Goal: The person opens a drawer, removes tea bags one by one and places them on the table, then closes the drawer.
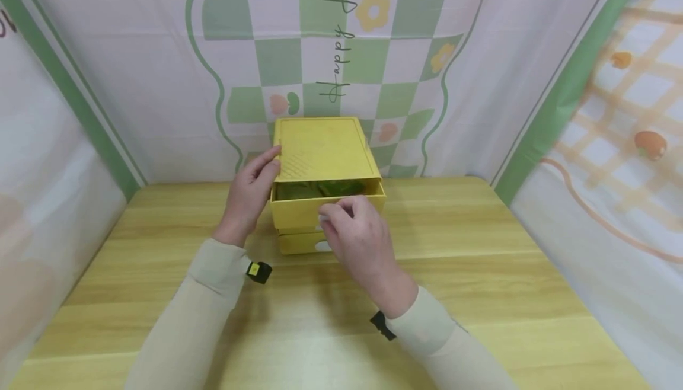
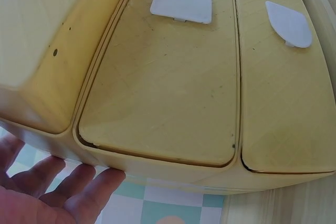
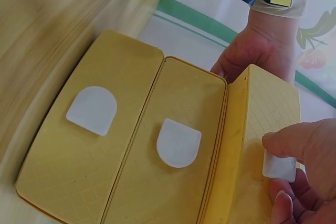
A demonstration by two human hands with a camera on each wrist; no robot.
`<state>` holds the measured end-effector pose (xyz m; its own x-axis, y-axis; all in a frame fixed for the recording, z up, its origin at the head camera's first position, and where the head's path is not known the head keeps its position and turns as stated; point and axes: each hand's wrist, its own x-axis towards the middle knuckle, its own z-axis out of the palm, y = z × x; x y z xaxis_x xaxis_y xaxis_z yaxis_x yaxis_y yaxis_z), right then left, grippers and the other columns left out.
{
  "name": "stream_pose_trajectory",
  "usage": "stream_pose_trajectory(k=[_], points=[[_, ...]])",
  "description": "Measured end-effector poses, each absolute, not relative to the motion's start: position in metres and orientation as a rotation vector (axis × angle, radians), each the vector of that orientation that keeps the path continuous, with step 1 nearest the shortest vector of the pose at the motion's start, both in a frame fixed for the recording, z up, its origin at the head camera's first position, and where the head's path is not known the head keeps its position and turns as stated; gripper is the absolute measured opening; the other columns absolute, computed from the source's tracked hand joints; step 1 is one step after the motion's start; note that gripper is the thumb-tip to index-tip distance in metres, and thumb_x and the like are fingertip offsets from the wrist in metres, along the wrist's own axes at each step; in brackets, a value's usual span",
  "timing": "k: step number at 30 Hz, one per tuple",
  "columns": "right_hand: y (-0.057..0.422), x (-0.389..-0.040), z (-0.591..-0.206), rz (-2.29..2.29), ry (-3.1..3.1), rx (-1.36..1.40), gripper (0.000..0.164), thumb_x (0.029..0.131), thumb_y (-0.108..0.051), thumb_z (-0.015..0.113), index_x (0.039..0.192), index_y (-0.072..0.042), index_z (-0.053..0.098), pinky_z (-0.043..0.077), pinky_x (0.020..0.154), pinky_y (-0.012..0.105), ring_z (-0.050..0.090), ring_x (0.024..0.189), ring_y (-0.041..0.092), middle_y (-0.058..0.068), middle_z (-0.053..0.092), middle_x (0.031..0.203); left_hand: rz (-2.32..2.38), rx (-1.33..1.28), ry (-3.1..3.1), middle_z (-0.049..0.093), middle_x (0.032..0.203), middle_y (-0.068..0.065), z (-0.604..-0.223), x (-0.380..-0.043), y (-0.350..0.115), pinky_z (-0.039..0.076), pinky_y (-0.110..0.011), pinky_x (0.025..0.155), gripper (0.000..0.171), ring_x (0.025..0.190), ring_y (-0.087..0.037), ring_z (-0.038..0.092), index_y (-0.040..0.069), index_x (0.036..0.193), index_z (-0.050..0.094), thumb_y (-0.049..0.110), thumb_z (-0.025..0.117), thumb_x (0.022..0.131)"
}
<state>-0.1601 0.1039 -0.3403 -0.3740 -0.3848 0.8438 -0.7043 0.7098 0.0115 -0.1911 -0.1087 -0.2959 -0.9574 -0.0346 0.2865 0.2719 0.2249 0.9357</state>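
A small yellow drawer cabinet [image 1: 325, 147] stands near the back of the table, its top drawer [image 1: 296, 215] pulled partway out. Green contents [image 1: 341, 188] show inside that drawer. My right hand [image 1: 363, 245] pinches the drawer's white tab handle [image 3: 280, 167] between thumb and fingers. At the cabinet's left side rests my left hand [image 1: 248, 197], its fingers lying along the side wall near the upper edge. Below the top drawer, the middle drawer [image 2: 157, 87] and the bottom drawer [image 2: 286, 108] are closed, each with a white tab.
A wooden table [image 1: 299, 342] carries the cabinet. Behind it hangs a green-and-white checkered cloth [image 1: 320, 13], and printed cloth panels [image 1: 629, 200] close in both sides. Each wrist wears a small black device [image 1: 259, 272].
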Motion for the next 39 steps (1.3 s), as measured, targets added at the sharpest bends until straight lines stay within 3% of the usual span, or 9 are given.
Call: stream_pose_trajectory(k=[8, 16, 39], points=[[0.105, -0.155, -0.34, 0.458, -1.992, 0.847, 0.01, 0.089, -0.015, 0.068, 0.098, -0.01, 0.069, 0.051, 0.056, 0.032, 0.055, 0.075, 0.022, 0.011, 0.057, 0.091, -1.772, -0.216, -2.266, 0.05, 0.144, 0.002, -0.298, -0.192, -0.109, 0.038, -0.031, 0.059, 0.047, 0.055, -0.013, 0.035, 0.019, 0.146, 0.049, 0.036, 0.045, 0.102], [0.106, -0.148, -0.338, 0.464, -2.013, 0.86, 0.012, 0.088, -0.015, 0.07, 0.098, -0.009, 0.069, 0.052, 0.059, 0.031, 0.055, 0.076, 0.021, 0.01, 0.056, 0.09, -1.788, -0.222, -2.258, 0.048, 0.147, 0.003, -0.296, -0.191, -0.109, 0.04, -0.032, 0.062, 0.047, 0.058, -0.013, 0.037, 0.018, 0.146, 0.049, 0.035, 0.045, 0.102], [0.106, -0.14, -0.339, 0.461, -1.963, 0.854, 0.012, 0.087, -0.016, 0.072, 0.096, -0.011, 0.068, 0.049, 0.056, 0.032, 0.055, 0.073, 0.02, 0.009, 0.055, 0.09, -1.8, -0.242, -2.27, 0.05, 0.143, 0.0, -0.295, -0.188, -0.11, 0.036, -0.028, 0.052, 0.048, 0.051, -0.012, 0.033, 0.019, 0.148, 0.047, 0.036, 0.043, 0.103]])
